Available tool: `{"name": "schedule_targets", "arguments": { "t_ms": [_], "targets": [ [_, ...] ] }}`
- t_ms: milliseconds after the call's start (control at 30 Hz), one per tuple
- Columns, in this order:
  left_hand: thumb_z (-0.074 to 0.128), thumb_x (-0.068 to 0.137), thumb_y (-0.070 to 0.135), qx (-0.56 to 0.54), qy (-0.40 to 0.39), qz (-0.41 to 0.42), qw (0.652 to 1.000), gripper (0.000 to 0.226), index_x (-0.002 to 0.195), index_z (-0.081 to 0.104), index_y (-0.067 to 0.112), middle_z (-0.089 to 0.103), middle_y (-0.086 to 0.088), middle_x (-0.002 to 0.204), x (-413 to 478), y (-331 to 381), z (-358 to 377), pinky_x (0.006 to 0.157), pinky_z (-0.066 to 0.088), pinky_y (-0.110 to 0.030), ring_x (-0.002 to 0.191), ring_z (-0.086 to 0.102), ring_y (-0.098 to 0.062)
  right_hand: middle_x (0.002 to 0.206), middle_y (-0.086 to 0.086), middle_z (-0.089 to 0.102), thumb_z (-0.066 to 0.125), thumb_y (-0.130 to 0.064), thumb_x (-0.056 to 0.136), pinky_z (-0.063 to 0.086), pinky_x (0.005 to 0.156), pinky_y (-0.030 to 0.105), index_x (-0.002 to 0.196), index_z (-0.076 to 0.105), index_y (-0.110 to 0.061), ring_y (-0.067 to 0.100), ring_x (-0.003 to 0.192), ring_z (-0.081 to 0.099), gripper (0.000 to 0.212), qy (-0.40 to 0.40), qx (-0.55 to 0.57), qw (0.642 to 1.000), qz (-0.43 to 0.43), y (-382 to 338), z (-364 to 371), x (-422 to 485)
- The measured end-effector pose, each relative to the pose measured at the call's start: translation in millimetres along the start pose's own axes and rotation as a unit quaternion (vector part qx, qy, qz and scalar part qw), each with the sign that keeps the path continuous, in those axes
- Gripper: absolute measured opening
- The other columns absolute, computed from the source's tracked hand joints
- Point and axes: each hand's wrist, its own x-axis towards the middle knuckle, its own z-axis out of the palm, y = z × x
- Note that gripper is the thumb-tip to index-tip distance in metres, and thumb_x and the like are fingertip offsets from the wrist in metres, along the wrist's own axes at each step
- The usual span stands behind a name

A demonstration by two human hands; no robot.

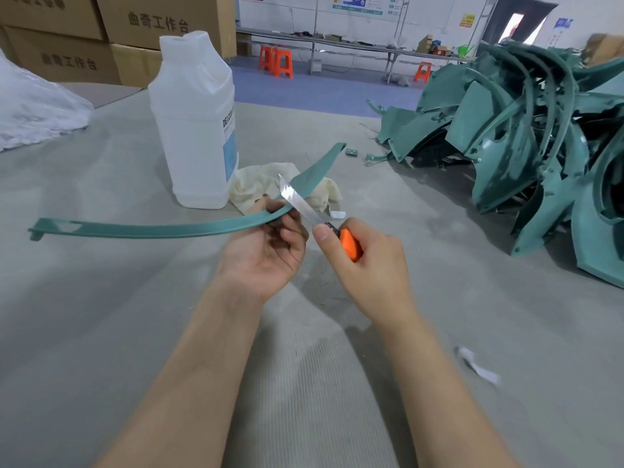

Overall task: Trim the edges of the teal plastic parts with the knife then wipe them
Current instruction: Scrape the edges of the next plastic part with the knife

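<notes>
Hands at frame centre: left hand (270,244) pinches a curved teal strip (162,229); right hand (368,261) grips knife (315,214), fingers hiding its orange handle, blade on the strip's edge.

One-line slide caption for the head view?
Left hand holds a curved teal strip while right hand holds an orange-handled knife to its edge; rag and bottle behind.

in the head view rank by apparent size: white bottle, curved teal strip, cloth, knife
1. white bottle, most area
2. curved teal strip, longest but thin
3. cloth and knife look alike; cloth partly hidden, so unranked
</notes>
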Motion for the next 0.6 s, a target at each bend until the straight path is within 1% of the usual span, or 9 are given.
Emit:
{"name": "schedule_targets", "arguments": {
  "t_ms": [67,167,267,367,467,533,600],
  "targets": [
    [0.062,0.067,0.018,0.007,-0.001,-0.004,1.0,0.011,0.073,0.054,0.012,0.057,0.001,0.056,0.6,-0.3,-0.1,0.038,0.042,-0.01,0.039,0.053,-0.003,0.049,-0.005,0.033,0.04,-0.075,0.077,0.037,0.05,0.039,0.06,0.041,-0.013,0.015,0.046,0.034,0.064,0.002,-0.007,1.0,0.005,0.1,0.1,0.3],
    [0.062,0.064,0.015,0.014,-0.001,-0.013,1.0,0.009,0.067,0.057,0.008,0.056,0.0,0.055,0.4,0.1,1.5,0.037,0.041,-0.01,0.039,0.053,-0.004,0.048,-0.007,0.03,0.044,-0.072,0.079,0.033,0.049,0.033,0.058,0.035,-0.021,0.013,0.045,0.032,0.056,0.01,-0.016,1.0,0.008,1.0,0.2,0.5],
    [0.06,0.065,0.015,0.031,-0.001,-0.016,0.999,0.009,0.065,0.058,0.007,0.056,0.0,0.057,0.3,0.9,1.9,0.037,0.041,-0.01,0.039,0.052,-0.003,0.047,-0.006,0.029,0.042,-0.072,0.08,0.029,0.049,0.029,0.058,0.036,-0.019,0.013,0.044,0.032,0.058,0.02,-0.035,0.999,0.004,2.9,0.6,0.5],
    [0.057,0.066,0.015,0.06,0.0,-0.011,0.998,0.007,0.064,0.055,0.009,0.055,0.001,0.054,0.7,1.5,2.3,0.037,0.04,-0.01,0.04,0.051,-0.003,0.047,-0.004,0.029,0.043,-0.072,0.082,0.028,0.049,0.03,0.06,0.038,-0.015,0.015,0.045,0.032,0.061,0.033,-0.052,0.998,0.008,4.8,0.6,1.3],
    [0.056,0.067,0.014,0.072,-0.002,-0.01,0.997,0.006,0.068,0.052,0.01,0.055,0.001,0.054,1.1,3.0,1.4,0.037,0.04,-0.01,0.04,0.05,-0.003,0.046,-0.004,0.029,0.041,-0.073,0.082,0.028,0.049,0.03,0.06,0.037,-0.017,0.015,0.045,0.033,0.06,0.034,-0.065,0.997,0.008,4.8,1.8,1.3],
    [0.057,0.067,0.013,0.086,-0.002,-0.019,0.996,0.005,0.068,0.054,0.008,0.053,0.002,0.053,0.4,4.3,0.9,0.036,0.039,-0.01,0.04,0.049,-0.003,0.044,-0.005,0.028,0.042,-0.071,0.084,0.026,0.049,0.03,0.057,0.034,-0.021,0.014,0.044,0.032,0.058,0.045,-0.064,0.997,0.017,5.9,0.9,2.7],
    [0.057,0.066,0.011,0.1,0.002,-0.031,0.995,0.008,0.061,0.06,0.006,0.052,0.001,0.052,-1.0,4.1,1.7,0.035,0.037,-0.011,0.039,0.047,-0.003,0.043,-0.004,0.027,0.041,-0.073,0.083,0.024,0.049,0.031,0.056,0.03,-0.021,0.013,0.044,0.031,0.059,0.073,-0.055,0.995,0.049,9.1,-3.3,5.6]
  ]
}}
